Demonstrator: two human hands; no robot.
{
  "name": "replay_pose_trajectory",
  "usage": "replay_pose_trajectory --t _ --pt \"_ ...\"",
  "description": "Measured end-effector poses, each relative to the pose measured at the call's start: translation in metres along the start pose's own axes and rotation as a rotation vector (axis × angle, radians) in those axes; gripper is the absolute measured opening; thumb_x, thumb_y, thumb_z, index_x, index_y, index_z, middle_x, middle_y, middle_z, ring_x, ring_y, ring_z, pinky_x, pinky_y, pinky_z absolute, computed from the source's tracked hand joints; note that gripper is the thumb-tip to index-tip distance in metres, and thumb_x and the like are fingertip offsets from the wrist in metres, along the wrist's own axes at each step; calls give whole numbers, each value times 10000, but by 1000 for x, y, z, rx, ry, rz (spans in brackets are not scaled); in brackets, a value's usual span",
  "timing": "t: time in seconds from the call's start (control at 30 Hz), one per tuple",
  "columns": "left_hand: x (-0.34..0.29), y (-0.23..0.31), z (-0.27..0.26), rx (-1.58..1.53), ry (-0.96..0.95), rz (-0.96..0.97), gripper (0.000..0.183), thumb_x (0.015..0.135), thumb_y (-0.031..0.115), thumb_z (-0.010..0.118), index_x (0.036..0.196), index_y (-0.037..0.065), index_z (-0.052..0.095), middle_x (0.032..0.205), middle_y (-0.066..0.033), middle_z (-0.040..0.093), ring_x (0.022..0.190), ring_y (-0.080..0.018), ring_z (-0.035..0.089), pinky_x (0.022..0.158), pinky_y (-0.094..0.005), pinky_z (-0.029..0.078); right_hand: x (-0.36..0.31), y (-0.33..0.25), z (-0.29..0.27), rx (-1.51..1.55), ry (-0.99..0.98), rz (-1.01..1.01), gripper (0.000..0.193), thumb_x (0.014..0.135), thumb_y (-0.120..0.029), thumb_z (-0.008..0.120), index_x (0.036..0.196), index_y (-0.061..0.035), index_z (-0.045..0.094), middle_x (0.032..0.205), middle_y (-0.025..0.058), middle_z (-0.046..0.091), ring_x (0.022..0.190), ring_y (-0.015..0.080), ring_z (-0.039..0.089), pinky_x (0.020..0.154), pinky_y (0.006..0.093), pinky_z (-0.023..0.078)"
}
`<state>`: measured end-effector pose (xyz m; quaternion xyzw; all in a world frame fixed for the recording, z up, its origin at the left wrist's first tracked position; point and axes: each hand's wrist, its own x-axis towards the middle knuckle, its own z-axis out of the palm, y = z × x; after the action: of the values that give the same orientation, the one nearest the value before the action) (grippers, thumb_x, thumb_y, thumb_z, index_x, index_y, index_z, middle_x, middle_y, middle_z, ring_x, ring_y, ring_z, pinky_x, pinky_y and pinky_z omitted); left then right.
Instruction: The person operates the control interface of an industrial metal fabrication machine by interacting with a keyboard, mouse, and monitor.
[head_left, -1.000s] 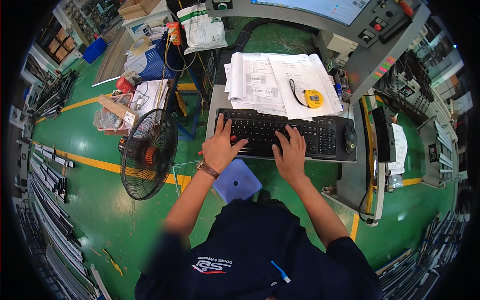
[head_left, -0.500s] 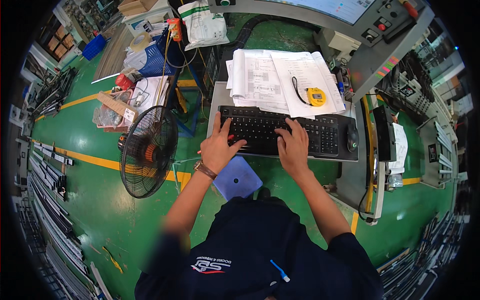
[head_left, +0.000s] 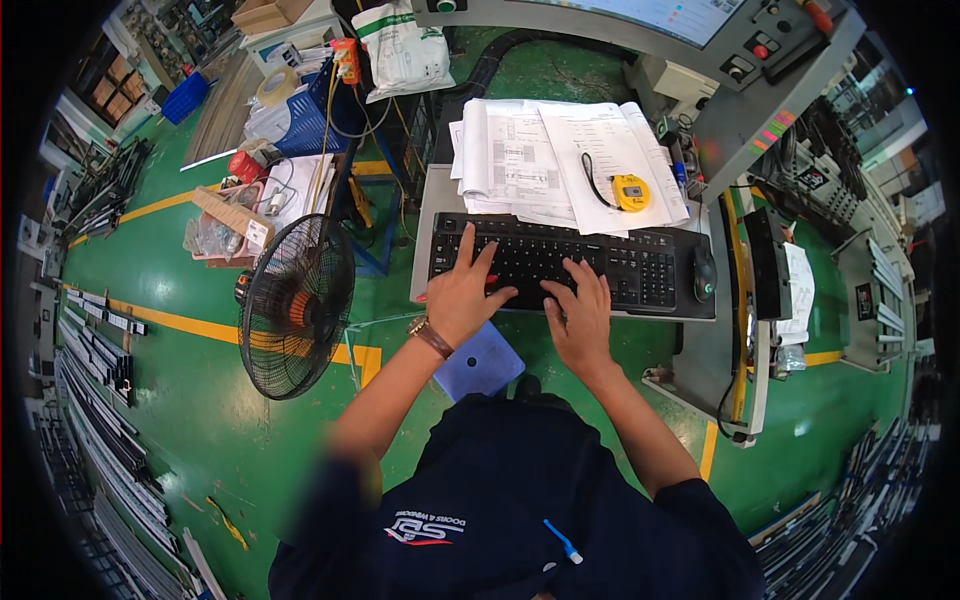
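A black keyboard (head_left: 630,268) lies on a grey shelf in front of me. My left hand (head_left: 467,298) is over its left half, index finger stretched toward the upper keys and the other fingers spread. A thin red pen (head_left: 491,281) is tucked under that hand, its two ends showing on either side; the grip itself is hidden. Over the middle keys, my right hand (head_left: 582,318) is open with fingers apart and slightly bent, holding nothing. Behind the keyboard are printed sheets (head_left: 515,165) with drawings, and a yellow tape measure (head_left: 630,192) with a black strap rests on them.
Right of the keyboard sits a black mouse (head_left: 704,277). A screen (head_left: 660,15) in a grey control panel (head_left: 780,60) overhangs the far side. To the left stands a black fan (head_left: 297,305). A blue stool (head_left: 480,362) is below the shelf edge.
My left hand has shifted right along the keyboard, the red pen moving with it. My right hand has moved slightly left and nearer to me.
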<state>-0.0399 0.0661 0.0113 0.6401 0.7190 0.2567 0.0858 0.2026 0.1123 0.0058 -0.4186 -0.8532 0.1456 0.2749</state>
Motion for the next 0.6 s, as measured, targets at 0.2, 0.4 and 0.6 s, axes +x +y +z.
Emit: replay_pose_trajectory --t 0.2,0.4,0.6 --pt "7 7 1 104 -52 35 877 865 603 910 1557 120 667 1781 -301 392 862 -384 836 714 -481 670 -8 -7 1 20 -30 -1 293 1077 -211 720 1353 -147 794 1665 172 550 1611 432 440 1352 625 260" --pt "9 11 -7 78 -45 -20 850 869 600 906 1534 116 689 1781 -304 393 903 -393 837 739 -488 673 -8 -1 2 21 -9 -14 322 1050 -196 752 1364 -133 777 1644 193 552 1601 446 441 1343 654 269" --pt "-9 3 -15 -7 130 -114 755 906 469 915 1521 96 685 1773 -231 448 1048 -352 831 833 -454 675 -5 24 -11 0 150 138 461 1026 -219 784 1459 -92 689 1699 198 491 1634 464 383 1352 665 229"
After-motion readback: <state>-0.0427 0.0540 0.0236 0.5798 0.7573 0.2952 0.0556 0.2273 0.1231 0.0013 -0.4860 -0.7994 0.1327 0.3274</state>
